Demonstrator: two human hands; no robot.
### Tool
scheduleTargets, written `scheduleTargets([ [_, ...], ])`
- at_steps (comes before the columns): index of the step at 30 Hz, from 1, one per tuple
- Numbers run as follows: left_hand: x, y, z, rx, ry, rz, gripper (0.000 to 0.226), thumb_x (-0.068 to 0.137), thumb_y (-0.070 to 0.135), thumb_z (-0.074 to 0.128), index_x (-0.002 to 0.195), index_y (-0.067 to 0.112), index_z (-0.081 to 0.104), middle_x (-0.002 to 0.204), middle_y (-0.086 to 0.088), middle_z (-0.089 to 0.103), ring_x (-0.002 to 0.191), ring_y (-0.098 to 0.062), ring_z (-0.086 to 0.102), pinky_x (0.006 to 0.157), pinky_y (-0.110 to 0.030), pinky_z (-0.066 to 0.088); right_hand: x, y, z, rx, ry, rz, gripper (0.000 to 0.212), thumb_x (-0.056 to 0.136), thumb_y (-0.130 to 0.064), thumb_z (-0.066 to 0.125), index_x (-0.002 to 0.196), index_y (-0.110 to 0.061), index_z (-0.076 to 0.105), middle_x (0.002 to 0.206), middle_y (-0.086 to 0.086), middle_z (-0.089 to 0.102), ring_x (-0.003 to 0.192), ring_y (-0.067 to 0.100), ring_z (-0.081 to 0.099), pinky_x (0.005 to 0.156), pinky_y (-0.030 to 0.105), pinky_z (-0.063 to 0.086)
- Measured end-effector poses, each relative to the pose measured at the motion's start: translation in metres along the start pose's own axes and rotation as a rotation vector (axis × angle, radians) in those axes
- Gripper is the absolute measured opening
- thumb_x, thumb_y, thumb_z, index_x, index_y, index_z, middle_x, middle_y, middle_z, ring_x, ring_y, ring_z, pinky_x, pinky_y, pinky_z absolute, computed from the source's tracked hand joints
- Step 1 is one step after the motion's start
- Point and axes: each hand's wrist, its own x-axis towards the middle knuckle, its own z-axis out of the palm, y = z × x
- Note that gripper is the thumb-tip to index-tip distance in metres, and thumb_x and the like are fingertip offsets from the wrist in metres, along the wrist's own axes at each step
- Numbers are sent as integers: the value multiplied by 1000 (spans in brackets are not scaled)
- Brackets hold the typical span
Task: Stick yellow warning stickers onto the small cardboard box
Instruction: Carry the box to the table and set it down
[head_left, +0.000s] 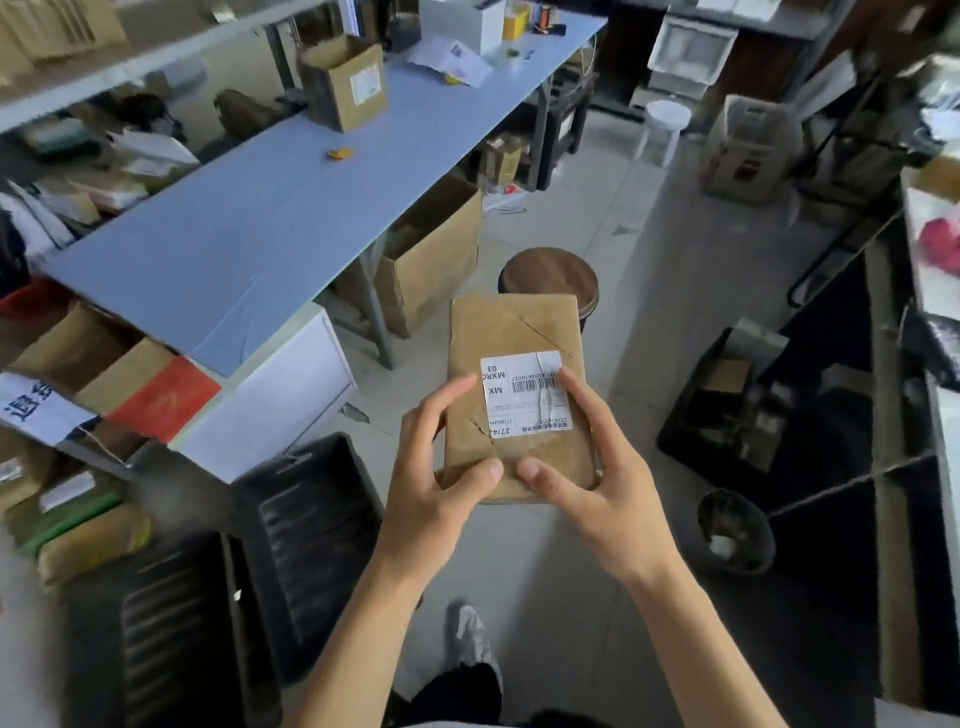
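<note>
You are holding the small flat brown cardboard box (519, 395) up in the air in front of you, over the floor. Both hands grip its near end. Your left hand (441, 467) wraps the left edge, and your right hand (587, 467) wraps the right edge, with both thumbs pressed on top. The box's long side points straight away from you. Its white shipping label (524, 397) faces up.

A small yellow thing (338, 154), maybe the stickers, lies on the long blue surface (234, 249), far off to your front left. Your left hand is closer to it, so you would likely turn left.
</note>
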Motion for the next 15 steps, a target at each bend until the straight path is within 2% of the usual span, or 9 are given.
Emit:
scheduleTargets([
  [5,104,-2,15,14,5,-10,70,75,9,65,136,39,51,142,-5,53,136,-22,50,109,-50,48,103,16,-21,2,-19,18,76,76,-42,78,141,-47,39,145,-16,50,133,8,49,108,40,45],
  [6,124,-3,18,16,9,-18,70,75,9,65,137,39,51,142,-5,53,136,-22,50,109,-49,48,123,20,-25,13,-25,23,76,77,-40,78,141,-47,39,145,-16,50,133,7,49,108,38,46],
  [10,208,-10,26,32,64,-37,71,75,10,66,138,39,50,143,-5,52,137,-23,50,111,-51,45,213,37,-35,48,-52,24,75,76,-34,78,141,-44,41,144,-24,48,132,-5,46,100,13,44],
  [15,322,-18,29,88,162,-33,70,77,10,66,137,41,49,143,0,53,138,-23,49,110,-51,46,346,59,-40,66,-171,-11,76,76,-37,78,141,-45,40,144,-20,49,132,0,47,106,30,47],
])
